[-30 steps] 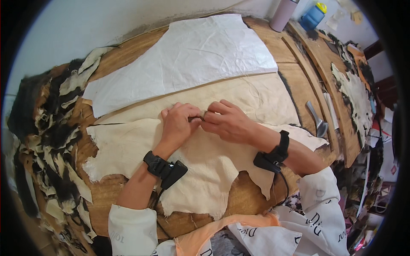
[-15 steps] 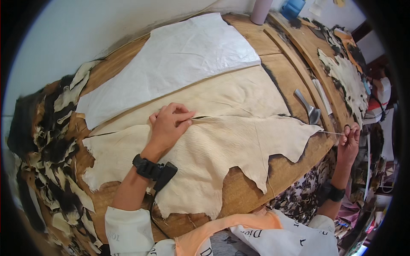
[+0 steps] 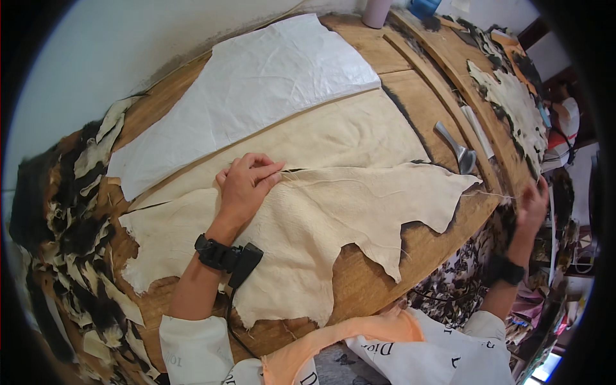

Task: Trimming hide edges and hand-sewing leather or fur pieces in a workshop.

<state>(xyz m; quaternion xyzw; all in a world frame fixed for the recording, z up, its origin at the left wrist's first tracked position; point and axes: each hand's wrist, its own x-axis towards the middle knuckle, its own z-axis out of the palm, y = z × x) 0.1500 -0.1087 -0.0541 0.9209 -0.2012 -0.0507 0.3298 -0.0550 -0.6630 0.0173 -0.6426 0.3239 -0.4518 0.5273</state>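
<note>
A large cream hide with a ragged near edge lies on the wooden table. Its upper edge meets another cream hide panel, with a narrow dark gap between them. At this seam my left hand pinches the hide's edge between thumb and fingers. Far to the right, past the hide's pointed end, my right hand is raised beyond the table edge. A thin pale thread runs from the hide's tip toward it. Motion smears the right fingers, so their grip is unclear.
A white sheet covers the far panel. A grey metal tool lies beside long wooden strips on the right. Black and white fur scraps heap at the left. A pink cylinder stands at the back; another person is at far right.
The view has shifted slightly. My right hand has moved a little outward and its fingers have blurred; the thread near it looks slacker. My left hand keeps its pinch on the seam.
</note>
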